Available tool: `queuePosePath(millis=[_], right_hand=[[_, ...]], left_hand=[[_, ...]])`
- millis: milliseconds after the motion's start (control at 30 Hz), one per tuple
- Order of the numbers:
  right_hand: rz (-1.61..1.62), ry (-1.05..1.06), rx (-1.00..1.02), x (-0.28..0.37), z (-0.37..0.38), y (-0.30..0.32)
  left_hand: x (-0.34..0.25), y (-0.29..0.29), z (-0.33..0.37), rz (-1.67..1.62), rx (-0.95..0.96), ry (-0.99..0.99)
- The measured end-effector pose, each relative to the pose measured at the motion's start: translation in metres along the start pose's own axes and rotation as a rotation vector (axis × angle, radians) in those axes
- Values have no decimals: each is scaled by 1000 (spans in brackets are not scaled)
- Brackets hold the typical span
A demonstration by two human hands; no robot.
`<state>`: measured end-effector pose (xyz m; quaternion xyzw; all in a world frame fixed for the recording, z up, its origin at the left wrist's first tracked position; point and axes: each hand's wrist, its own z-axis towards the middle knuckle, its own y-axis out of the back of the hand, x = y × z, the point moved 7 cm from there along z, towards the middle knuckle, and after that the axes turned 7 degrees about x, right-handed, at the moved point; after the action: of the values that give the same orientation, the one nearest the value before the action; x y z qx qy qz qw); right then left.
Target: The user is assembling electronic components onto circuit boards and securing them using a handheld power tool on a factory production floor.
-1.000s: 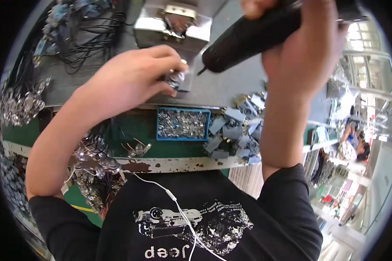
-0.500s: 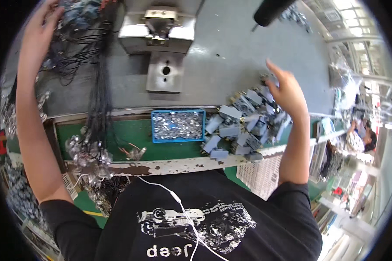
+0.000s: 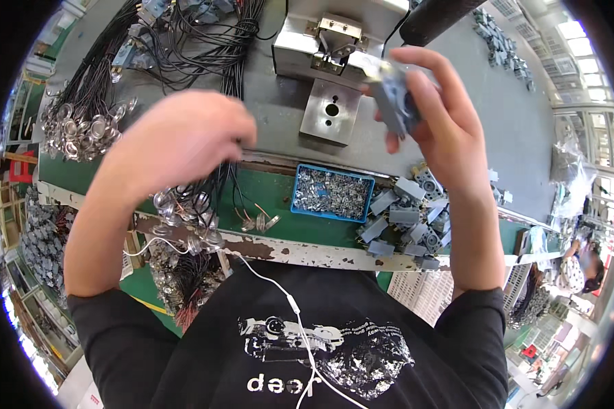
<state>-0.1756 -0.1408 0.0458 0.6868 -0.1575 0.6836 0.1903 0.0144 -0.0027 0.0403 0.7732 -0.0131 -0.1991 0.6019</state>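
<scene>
My right hand (image 3: 454, 129) holds up a grey-blue plastic housing (image 3: 391, 101) between thumb and fingers, to the right of a steel block (image 3: 314, 118) with a round hole. My left hand (image 3: 191, 133), smeared by motion, has its fingers curled together beside a bundle of black cables (image 3: 233, 71). Whatever those fingers hold, if anything, is hidden. Below that hand, round metal caps (image 3: 184, 208) hang at the cable ends. More grey-blue housings (image 3: 406, 215) lie piled at the bench's front edge, next to a blue tray (image 3: 332, 217) full of small metal pieces.
A steel fixture (image 3: 297, 44) stands behind the block, with a dark cylindrical arm (image 3: 433, 24) reaching in beside it. More cabled caps (image 3: 82, 133) lie at the left. Further housings (image 3: 501, 51) sit at the far right. A white cord (image 3: 266, 293) hangs over my shirt.
My right hand has come up and left from the pile and now grips a housing. The left hand has moved from the far left toward the middle. The view has shifted left.
</scene>
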Motion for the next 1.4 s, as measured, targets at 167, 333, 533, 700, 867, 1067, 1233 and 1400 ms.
queuePosePath(millis=[167,333,533,700,867,1067,1233,1400], right_hand=[[-387,-63,194,1,41,-24],[-859,-13,288,-13,46,-37],[-995,65,187,-21,30,-36],[-1014,47,162,-30,21,-36],[-980,240,116,-25,17,-35],[-1136,89,61,-27,12,-27],[-986,84,85,-29,4,-35],[-1093,-18,-34,-39,-3,-32]], left_hand=[[-14,-13,-3,120,192,34],[-12,-20,3,275,257,102],[-23,-28,6,422,318,40],[-12,-12,12,110,256,-28],[-18,15,20,-4,110,-128],[-21,17,19,-75,-35,-105],[-34,5,17,-65,46,-171],[-33,1,16,-44,-4,-185]])
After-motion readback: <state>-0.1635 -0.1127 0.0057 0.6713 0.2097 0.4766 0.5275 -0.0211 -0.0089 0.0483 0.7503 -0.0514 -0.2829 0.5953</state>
